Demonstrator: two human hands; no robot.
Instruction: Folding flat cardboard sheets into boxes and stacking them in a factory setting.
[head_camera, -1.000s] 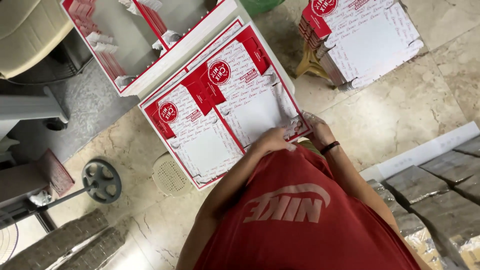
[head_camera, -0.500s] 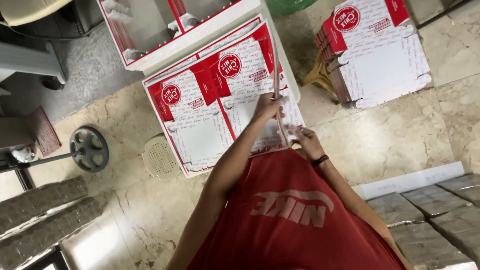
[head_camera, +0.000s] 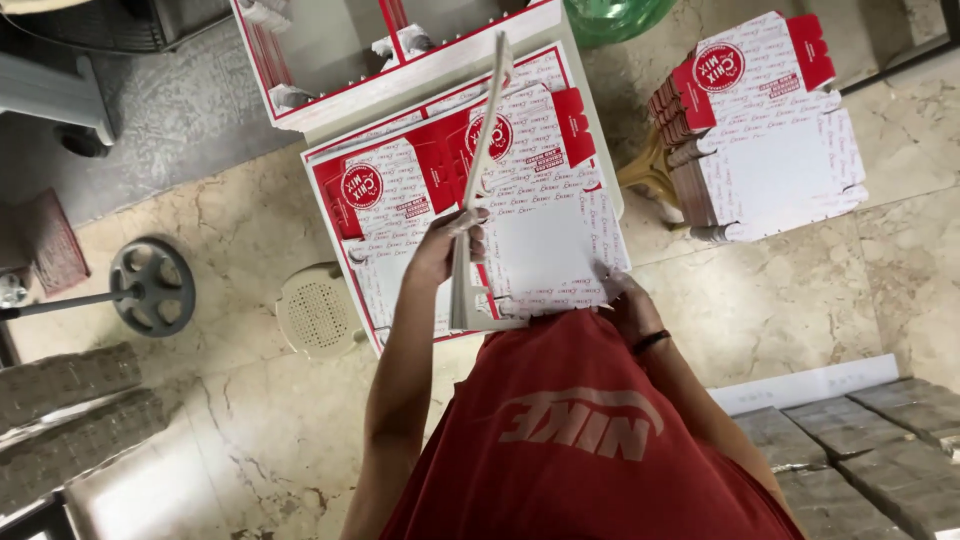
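Above the stack (head_camera: 545, 235) | flat carton (head_camera: 478, 180) edge-on, pinched in left-hand fingers (head_camera: 470, 232)

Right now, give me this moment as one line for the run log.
left hand: lifts flat carton sheet on edge | right hand: rests on near edge of sheet stack | second stack: on stool at right

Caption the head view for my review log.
Left hand lifts a flat box blank on edge off the stack; right hand rests on the stack's near edge.

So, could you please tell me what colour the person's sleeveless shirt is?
The sleeveless shirt is red with a faded pale logo, seen in the head view.
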